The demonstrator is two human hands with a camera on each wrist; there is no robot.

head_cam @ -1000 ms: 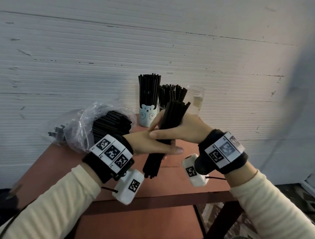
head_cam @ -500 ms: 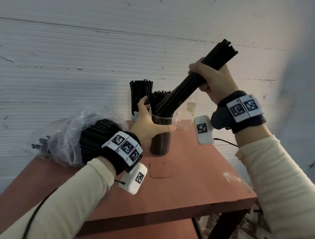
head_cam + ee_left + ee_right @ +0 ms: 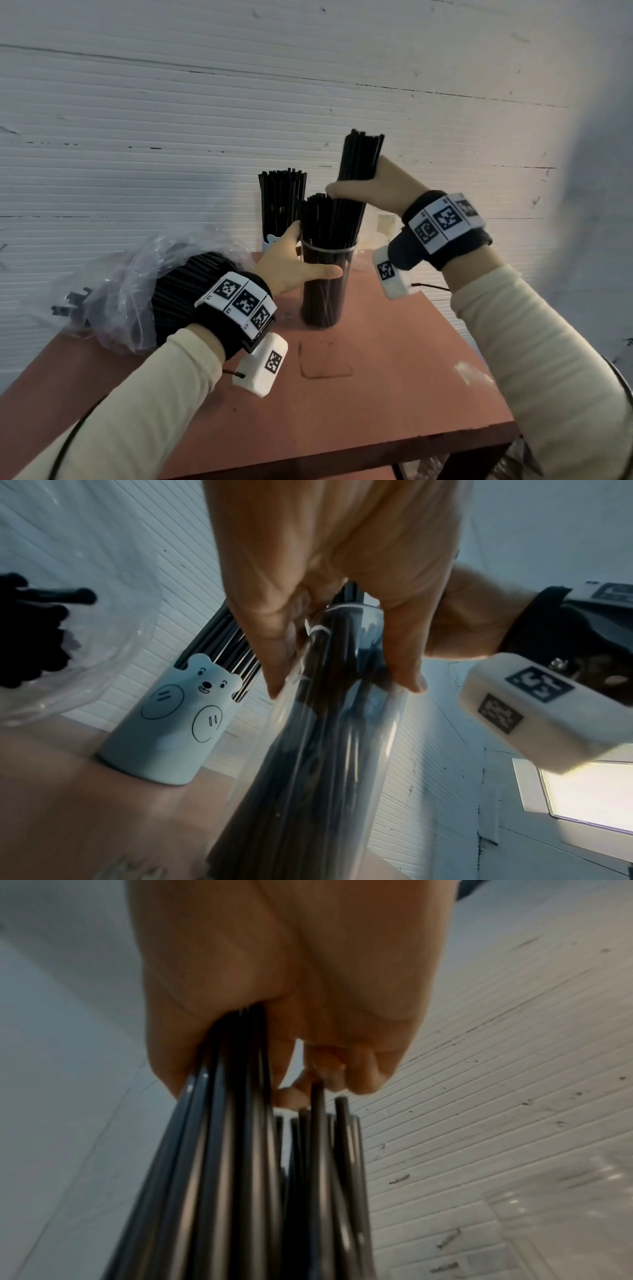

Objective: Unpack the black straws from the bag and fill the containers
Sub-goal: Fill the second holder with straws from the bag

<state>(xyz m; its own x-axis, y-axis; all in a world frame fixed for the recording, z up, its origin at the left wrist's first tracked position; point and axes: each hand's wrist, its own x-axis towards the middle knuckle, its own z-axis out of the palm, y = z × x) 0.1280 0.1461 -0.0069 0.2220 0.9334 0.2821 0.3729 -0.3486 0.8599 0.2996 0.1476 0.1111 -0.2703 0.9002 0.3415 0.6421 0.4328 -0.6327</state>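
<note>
My right hand [image 3: 368, 192] grips a bundle of black straws [image 3: 359, 157] held almost upright, its lower end down inside a clear plastic cup [image 3: 325, 287] that holds more black straws. My left hand [image 3: 298, 263] wraps round that cup near its rim, thumb across the front. In the left wrist view the fingers [image 3: 274, 647] and thumb lie on the clear cup [image 3: 325, 750]. The right wrist view shows the straw bundle [image 3: 222, 1164] running down from my fist [image 3: 274, 1015]. A clear plastic bag [image 3: 144, 284] with many black straws lies at the table's back left.
A pale blue bear cup [image 3: 171, 723] full of straws stands behind the clear cup, against the white ribbed wall [image 3: 137, 137]. Another clear cup [image 3: 385, 226] sits behind my right wrist. The red-brown table [image 3: 376, 394] ends close on the right and front.
The right hand has swung the tilted bundle upright and lowered it into the clear cup. The left hand stays wrapped round that cup.
</note>
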